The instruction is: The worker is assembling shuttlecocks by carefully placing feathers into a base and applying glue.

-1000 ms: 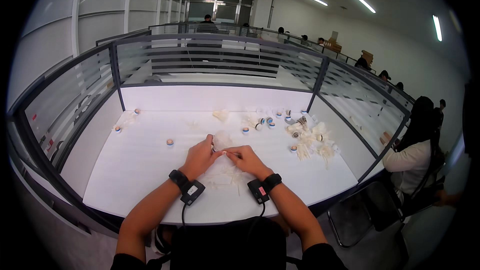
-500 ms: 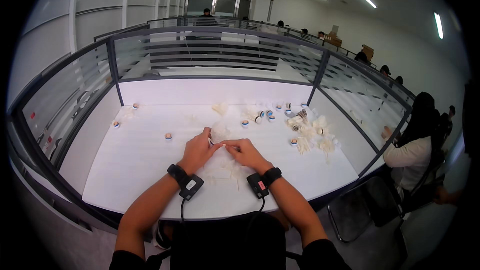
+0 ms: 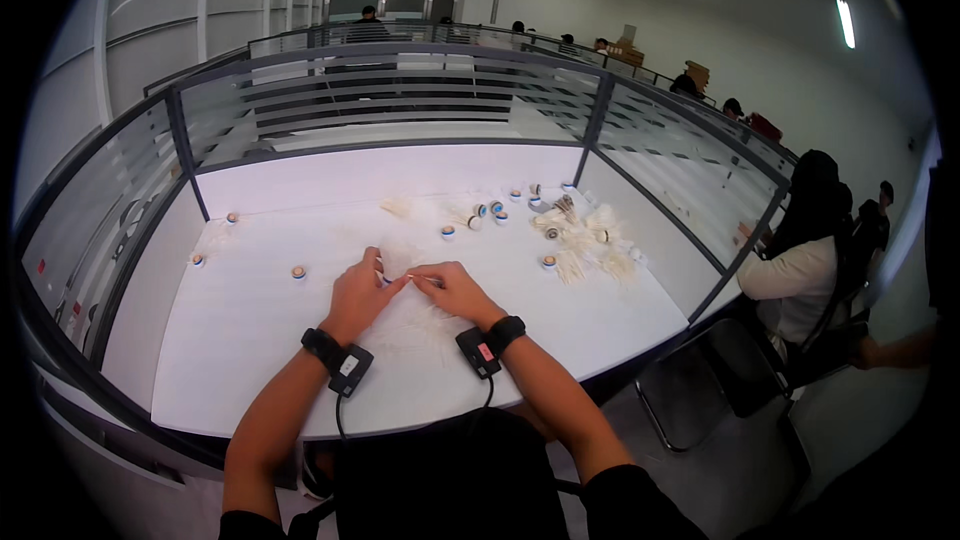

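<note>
My left hand [image 3: 357, 293] is closed around a shuttlecock, mostly hidden by the fingers; its pale feather skirt [image 3: 400, 257] fans out blurred beyond them. Close against it, my right hand [image 3: 452, 292] pinches with thumb and forefinger at what looks like a feather [image 3: 411, 278] of that shuttlecock. Loose whitish feathers [image 3: 425, 322] lie on the white table [image 3: 240, 360] under and in front of my hands. A shuttlecock head [image 3: 298, 272] with a tan top and a blue band stands left of my left hand. Another head [image 3: 447, 232] is beyond my right hand.
Several shuttlecock heads and a heap of feathers [image 3: 590, 240] lie at the right back. Two heads [image 3: 198, 260] stand at the far left. Low partitions [image 3: 390, 165] enclose the table. A person [image 3: 800, 250] sits to the right, near a chair [image 3: 735, 370].
The whole scene has shifted left and slightly up in view as my head turned. My hands keep nearly the same grip, fingertips together at the shuttlecock.
</note>
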Action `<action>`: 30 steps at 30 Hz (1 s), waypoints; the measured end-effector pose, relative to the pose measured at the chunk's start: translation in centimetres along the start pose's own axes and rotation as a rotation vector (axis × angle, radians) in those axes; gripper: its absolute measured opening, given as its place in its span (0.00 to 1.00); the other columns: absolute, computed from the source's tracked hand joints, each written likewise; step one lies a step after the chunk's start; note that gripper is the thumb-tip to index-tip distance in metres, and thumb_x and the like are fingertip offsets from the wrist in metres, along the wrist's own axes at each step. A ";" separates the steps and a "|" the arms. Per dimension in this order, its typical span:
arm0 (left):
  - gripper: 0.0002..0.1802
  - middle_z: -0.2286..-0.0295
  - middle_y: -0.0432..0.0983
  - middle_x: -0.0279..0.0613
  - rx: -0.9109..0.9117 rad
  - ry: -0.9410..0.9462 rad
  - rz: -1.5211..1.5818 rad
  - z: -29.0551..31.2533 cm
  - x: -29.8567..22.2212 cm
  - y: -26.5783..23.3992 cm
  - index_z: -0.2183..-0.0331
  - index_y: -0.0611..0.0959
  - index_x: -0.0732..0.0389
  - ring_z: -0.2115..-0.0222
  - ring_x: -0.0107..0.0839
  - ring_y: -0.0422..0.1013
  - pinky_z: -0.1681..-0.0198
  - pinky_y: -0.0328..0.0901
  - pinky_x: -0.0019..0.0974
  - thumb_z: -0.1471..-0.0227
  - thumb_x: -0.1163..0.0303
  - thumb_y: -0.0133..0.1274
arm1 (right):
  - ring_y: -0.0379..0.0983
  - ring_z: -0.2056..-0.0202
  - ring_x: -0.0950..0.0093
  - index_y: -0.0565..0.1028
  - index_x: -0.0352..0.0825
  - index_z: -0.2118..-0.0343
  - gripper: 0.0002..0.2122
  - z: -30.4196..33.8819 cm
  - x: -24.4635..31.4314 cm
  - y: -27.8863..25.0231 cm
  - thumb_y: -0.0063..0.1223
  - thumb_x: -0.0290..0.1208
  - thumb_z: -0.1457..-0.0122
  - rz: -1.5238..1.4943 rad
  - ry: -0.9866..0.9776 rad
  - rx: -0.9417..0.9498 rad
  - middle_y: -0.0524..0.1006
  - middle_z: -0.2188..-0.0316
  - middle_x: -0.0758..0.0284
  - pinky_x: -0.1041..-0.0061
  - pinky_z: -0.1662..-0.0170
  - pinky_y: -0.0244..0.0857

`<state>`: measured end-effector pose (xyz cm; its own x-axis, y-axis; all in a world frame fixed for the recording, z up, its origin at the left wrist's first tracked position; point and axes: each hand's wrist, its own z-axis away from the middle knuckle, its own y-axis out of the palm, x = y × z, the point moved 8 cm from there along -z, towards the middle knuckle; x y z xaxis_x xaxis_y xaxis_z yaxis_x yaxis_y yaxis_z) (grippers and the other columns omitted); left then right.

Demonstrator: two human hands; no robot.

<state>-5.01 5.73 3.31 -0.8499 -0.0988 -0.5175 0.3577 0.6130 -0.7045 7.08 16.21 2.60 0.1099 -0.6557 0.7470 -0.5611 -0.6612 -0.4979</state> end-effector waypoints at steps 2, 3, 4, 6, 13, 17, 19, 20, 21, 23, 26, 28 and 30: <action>0.29 0.77 0.79 0.46 -0.082 0.042 -0.012 -0.2 -0.3 -0.6 0.65 0.71 0.65 0.78 0.41 0.77 0.76 0.69 0.41 0.50 0.51 0.67 | 0.79 0.67 0.70 0.80 0.28 0.56 0.11 -0.1 0.2 0.2 0.53 0.28 0.37 -0.013 0.019 -0.003 0.83 0.65 0.53 0.70 0.57 0.73; 0.29 0.77 0.79 0.46 -0.074 0.054 -0.003 -0.2 -0.3 -0.6 0.65 0.71 0.65 0.78 0.41 0.77 0.76 0.69 0.41 0.50 0.51 0.67 | 0.79 0.66 0.70 0.80 0.28 0.56 0.11 -0.3 0.1 0.2 0.53 0.28 0.37 -0.029 -0.015 -0.020 0.83 0.65 0.52 0.70 0.56 0.73; 0.29 0.77 0.79 0.47 -0.067 0.038 0.005 -0.4 -0.4 -0.6 0.65 0.71 0.65 0.78 0.41 0.77 0.76 0.69 0.41 0.50 0.52 0.67 | 0.79 0.66 0.70 0.81 0.28 0.56 0.11 -0.4 0.0 -0.2 0.53 0.28 0.37 -0.043 -0.052 -0.038 0.83 0.65 0.52 0.70 0.55 0.73; 0.28 0.79 0.78 0.46 -0.063 0.013 0.030 -0.5 -0.8 -0.6 0.65 0.71 0.65 0.79 0.41 0.76 0.76 0.68 0.41 0.50 0.53 0.67 | 0.79 0.66 0.70 0.81 0.29 0.56 0.11 -0.2 -0.6 -0.7 0.54 0.28 0.37 -0.047 -0.059 -0.079 0.83 0.66 0.52 0.70 0.56 0.72; 0.29 0.73 0.81 0.46 0.034 -0.063 0.019 -0.3 0.1 0.0 0.56 0.72 0.66 0.72 0.43 0.79 0.68 0.72 0.44 0.48 0.56 0.65 | 0.71 0.73 0.78 0.77 0.34 0.58 0.08 0.2 -1.5 -0.7 0.56 0.29 0.39 -0.068 0.099 -0.058 0.78 0.77 0.65 0.75 0.66 0.66; 0.29 0.71 0.81 0.48 0.026 -0.064 0.062 -0.1 0.0 -0.5 0.56 0.72 0.65 0.71 0.45 0.79 0.67 0.72 0.45 0.49 0.55 0.65 | 0.63 0.75 0.84 0.77 0.33 0.59 0.07 0.5 -1.0 -0.1 0.54 0.27 0.38 -0.114 0.079 0.005 0.70 0.80 0.75 0.80 0.67 0.61; 0.29 0.70 0.82 0.48 0.013 -0.056 0.073 0.0 0.1 -0.8 0.57 0.72 0.65 0.71 0.45 0.79 0.67 0.72 0.45 0.49 0.54 0.65 | 0.64 0.75 0.84 0.78 0.33 0.58 0.08 0.7 -0.8 0.1 0.54 0.27 0.38 -0.130 0.094 0.009 0.70 0.81 0.74 0.80 0.67 0.62; 0.29 0.71 0.82 0.48 0.020 -0.065 0.074 0.0 0.2 -0.6 0.57 0.72 0.65 0.71 0.46 0.79 0.67 0.72 0.45 0.49 0.54 0.65 | 0.65 0.75 0.84 0.78 0.33 0.58 0.08 0.7 -0.8 0.1 0.54 0.28 0.38 -0.155 0.121 0.010 0.71 0.81 0.74 0.80 0.67 0.62; 0.29 0.71 0.81 0.48 0.027 -0.072 0.077 0.0 0.2 -0.4 0.57 0.72 0.65 0.71 0.46 0.79 0.67 0.72 0.45 0.49 0.54 0.65 | 0.65 0.75 0.84 0.78 0.33 0.58 0.08 0.7 -0.7 0.1 0.54 0.28 0.38 -0.149 0.113 0.012 0.71 0.81 0.74 0.80 0.67 0.62; 0.30 0.72 0.81 0.48 -0.007 -0.036 0.069 -0.2 0.2 -0.6 0.57 0.72 0.65 0.72 0.45 0.79 0.68 0.72 0.45 0.49 0.53 0.65 | 0.67 0.76 0.84 0.79 0.33 0.58 0.08 0.6 -0.8 -0.1 0.54 0.28 0.38 -0.185 0.122 0.005 0.72 0.81 0.73 0.79 0.67 0.63; 0.30 0.73 0.81 0.48 -0.005 -0.007 0.107 -0.2 0.0 -0.5 0.58 0.71 0.65 0.74 0.45 0.79 0.70 0.71 0.44 0.50 0.52 0.66 | 0.68 0.77 0.83 0.79 0.33 0.59 0.07 0.5 -0.6 -0.2 0.54 0.28 0.38 -0.178 0.098 0.024 0.74 0.82 0.72 0.79 0.69 0.64; 0.30 0.74 0.80 0.48 0.011 -0.004 0.093 -0.4 0.1 -0.3 0.59 0.71 0.65 0.74 0.44 0.79 0.71 0.71 0.44 0.49 0.51 0.65 | 0.68 0.77 0.83 0.79 0.33 0.59 0.07 0.4 -0.5 -0.2 0.55 0.27 0.38 -0.172 0.083 0.032 0.75 0.82 0.72 0.79 0.70 0.64; 0.29 0.76 0.79 0.48 -0.012 0.016 0.088 -0.4 0.2 -0.3 0.61 0.70 0.65 0.77 0.41 0.78 0.73 0.70 0.41 0.50 0.53 0.66 | 0.68 0.77 0.84 0.78 0.34 0.59 0.07 0.5 -0.4 -0.1 0.55 0.27 0.38 -0.210 0.097 0.039 0.75 0.83 0.72 0.80 0.71 0.63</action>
<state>-5.41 5.81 3.62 -0.8218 -0.0317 -0.5689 0.4263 0.6283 -0.6508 7.48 16.33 2.15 0.1407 -0.4649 0.8741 -0.5022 -0.7944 -0.3417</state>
